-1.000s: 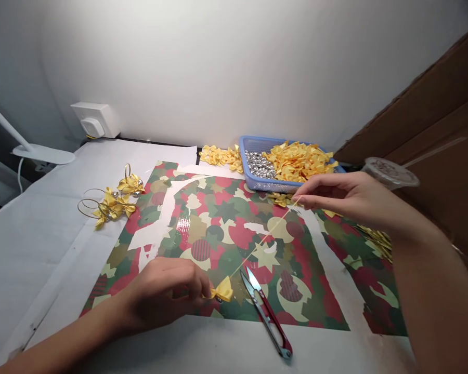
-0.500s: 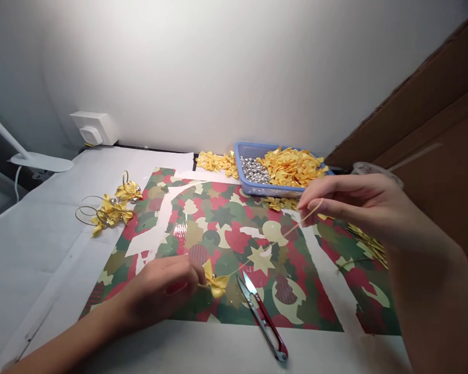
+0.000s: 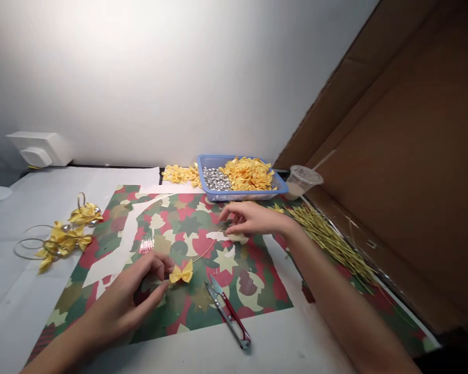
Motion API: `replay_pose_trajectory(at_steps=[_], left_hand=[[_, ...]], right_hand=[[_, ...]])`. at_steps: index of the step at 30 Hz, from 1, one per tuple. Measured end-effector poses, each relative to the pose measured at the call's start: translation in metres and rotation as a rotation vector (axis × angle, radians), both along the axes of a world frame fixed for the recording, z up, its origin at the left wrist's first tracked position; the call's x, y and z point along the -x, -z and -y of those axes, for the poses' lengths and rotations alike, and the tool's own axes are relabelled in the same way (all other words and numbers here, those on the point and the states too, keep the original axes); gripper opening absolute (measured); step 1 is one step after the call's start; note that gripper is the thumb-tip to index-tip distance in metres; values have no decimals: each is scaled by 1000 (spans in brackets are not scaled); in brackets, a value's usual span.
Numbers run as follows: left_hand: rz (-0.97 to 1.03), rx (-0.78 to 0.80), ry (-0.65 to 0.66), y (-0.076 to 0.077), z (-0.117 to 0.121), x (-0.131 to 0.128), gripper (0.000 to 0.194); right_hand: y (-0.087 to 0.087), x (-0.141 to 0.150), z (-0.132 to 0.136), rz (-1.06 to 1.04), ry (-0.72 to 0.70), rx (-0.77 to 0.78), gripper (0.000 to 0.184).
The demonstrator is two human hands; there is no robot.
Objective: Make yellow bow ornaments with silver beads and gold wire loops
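A small yellow ribbon bow [image 3: 181, 272] lies on the patterned sheet in front of me. My left hand [image 3: 142, 285] is beside it, thumb and fingers apart, with the fingertips close to or touching the bow's left side. From the bow a thin pale cord [image 3: 206, 250] runs up and right across the sheet. Over the cord's far end hovers my right hand [image 3: 247, 218], its thumb and fingers parted; whether the cord touches them I cannot tell. Thread snips [image 3: 228, 311] with a red handle lie just right of the bow, blades pointing away from me.
A blue basket [image 3: 249, 196] holds silver bells and yellow bows. More bows [image 3: 179, 175] lie left of it. Finished-looking looped bows [image 3: 64, 239] sit at left. Olive cords [image 3: 331, 241] lie at right, near a plastic cup [image 3: 302, 182] and a cardboard box [image 3: 405, 156].
The view has swung right. The cord, drawn taut from the bow by my right hand, now hangs slack. My right hand has come down and left; my left fingers have parted from the bow.
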State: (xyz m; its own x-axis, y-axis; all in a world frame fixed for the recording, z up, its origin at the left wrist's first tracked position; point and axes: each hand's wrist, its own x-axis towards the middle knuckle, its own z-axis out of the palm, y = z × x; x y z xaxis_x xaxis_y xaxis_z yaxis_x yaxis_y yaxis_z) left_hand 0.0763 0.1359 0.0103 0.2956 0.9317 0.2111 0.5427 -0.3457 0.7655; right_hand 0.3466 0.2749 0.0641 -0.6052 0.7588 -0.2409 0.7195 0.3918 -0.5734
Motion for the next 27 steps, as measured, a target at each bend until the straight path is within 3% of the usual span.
replay_pose_trajectory(at_steps=[4, 6, 11, 20, 24, 27], left_hand=[[-19, -143, -110, 3, 1, -3, 12], [-49, -186, -168, 5, 1, -2, 11], [-78, -184, -229, 9, 1, 2, 14], [-111, -237, -228, 5, 0, 5, 14], [-157, -286, -153, 3, -4, 12, 8], [-184, -315, -115, 3, -5, 17, 4]], right_hand=[[-26, -29, 0, 220, 225, -74, 9], [-31, -50, -4, 380, 367, -57, 14], [-20, -88, -21, 623, 598, 52, 27], [0, -96, -28, 692, 624, 233, 30], [3, -95, -30, 662, 598, 218, 30], [-5, -91, -26, 568, 538, 158, 29]])
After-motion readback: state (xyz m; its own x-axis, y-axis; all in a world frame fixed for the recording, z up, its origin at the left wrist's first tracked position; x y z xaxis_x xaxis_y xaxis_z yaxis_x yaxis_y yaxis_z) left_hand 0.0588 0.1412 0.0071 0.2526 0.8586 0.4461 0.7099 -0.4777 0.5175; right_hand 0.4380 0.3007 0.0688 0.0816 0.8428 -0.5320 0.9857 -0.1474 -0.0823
